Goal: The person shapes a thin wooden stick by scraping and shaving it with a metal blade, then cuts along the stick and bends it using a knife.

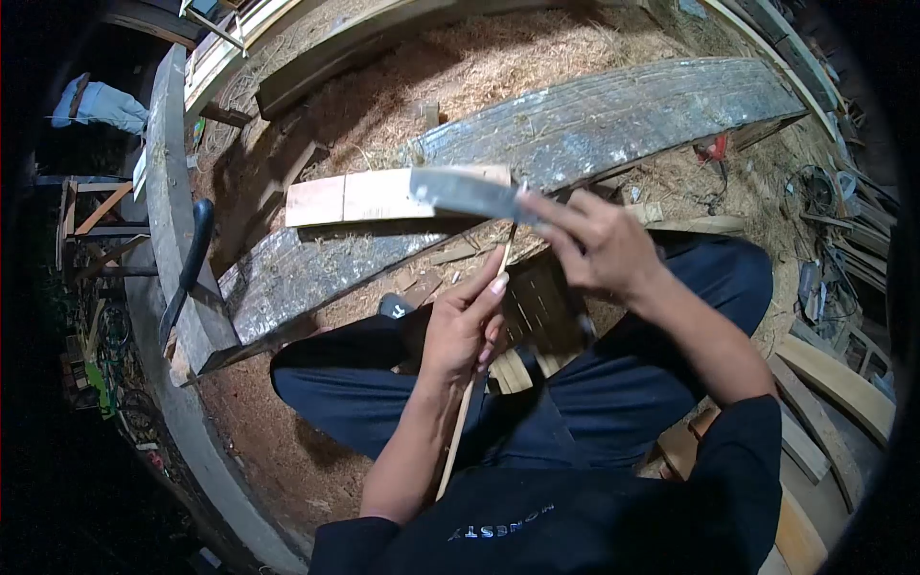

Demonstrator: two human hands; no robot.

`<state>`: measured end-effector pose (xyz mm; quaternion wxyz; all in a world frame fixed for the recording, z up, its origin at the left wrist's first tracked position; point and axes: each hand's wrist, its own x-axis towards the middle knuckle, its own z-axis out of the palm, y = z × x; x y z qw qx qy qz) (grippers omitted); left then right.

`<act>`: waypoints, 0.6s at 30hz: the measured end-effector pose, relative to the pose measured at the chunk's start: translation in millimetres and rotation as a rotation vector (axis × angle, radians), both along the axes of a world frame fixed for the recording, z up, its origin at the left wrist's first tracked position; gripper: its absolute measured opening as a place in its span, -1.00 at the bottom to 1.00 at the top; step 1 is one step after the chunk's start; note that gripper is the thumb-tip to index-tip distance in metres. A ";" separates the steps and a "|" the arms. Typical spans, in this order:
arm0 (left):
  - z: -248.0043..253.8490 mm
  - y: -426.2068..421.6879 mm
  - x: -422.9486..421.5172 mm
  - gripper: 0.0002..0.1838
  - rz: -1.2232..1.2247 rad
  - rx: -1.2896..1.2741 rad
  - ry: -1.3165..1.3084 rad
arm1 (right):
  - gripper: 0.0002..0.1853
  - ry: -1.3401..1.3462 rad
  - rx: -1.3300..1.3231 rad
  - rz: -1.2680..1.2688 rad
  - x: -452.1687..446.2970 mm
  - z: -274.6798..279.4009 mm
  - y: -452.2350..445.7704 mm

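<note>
My left hand (pixel 465 331) is wrapped round a thin pale wooden stick (pixel 458 436). The stick runs from near my lap up past my fingertips. In my right hand (pixel 609 244) is a broad-bladed knife (pixel 465 192), its blade blurred and pointing left. The blade is above the upper end of the stick; whether they touch, I cannot tell. Behind the blade, a pale wooden block (pixel 383 198) with a line across it rests on a long worn plank (pixel 613 125).
Sawdust and shavings (pixel 537 53) cover the ground. A tool with a curved dark handle (pixel 199 240) leans on the grey beam (pixel 168 172) at left. Several curved wood pieces (pixel 843 388) lie at right, near a red object (pixel 714 149) and tangled cable. My crossed legs (pixel 335 393) frame the work area.
</note>
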<state>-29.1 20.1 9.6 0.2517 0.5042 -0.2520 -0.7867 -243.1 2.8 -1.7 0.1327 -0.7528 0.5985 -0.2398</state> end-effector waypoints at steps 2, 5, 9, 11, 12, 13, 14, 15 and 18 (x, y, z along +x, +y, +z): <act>-0.2 7.2 0.1 -0.48 0.018 -0.042 -0.011 | -0.55 -0.094 -0.049 0.103 6.7 -0.4 10.9; 4.4 6.5 4.3 -0.47 0.023 -0.107 0.032 | -0.53 -0.174 -0.036 0.106 6.3 5.9 12.0; 7.7 -4.1 11.4 -0.51 0.075 -0.146 0.010 | -0.51 -0.153 -0.011 0.088 6.8 10.4 8.2; 5.2 -7.7 11.7 -0.52 0.070 -0.141 0.024 | -0.51 -0.122 -0.002 0.094 8.5 7.2 6.8; 3.6 -8.3 10.5 -0.53 0.054 -0.123 -0.010 | -0.52 -0.111 -0.019 0.113 9.8 4.4 6.4; 1.3 -8.3 8.9 -0.53 0.037 -0.104 -0.042 | -0.53 -0.099 -0.036 0.133 9.6 2.7 6.3; -1.6 -7.3 7.2 -0.53 0.034 -0.101 -0.040 | -0.53 -0.097 -0.033 0.129 8.1 2.1 6.1; -4.7 -5.8 6.0 -0.51 0.046 -0.136 -0.032 | -0.54 -0.086 -0.033 0.115 6.9 1.0 4.9; -5.3 -4.2 8.3 -0.51 0.070 -0.131 -0.009 | -0.56 -0.045 -0.048 0.010 -5.5 -8.1 -5.8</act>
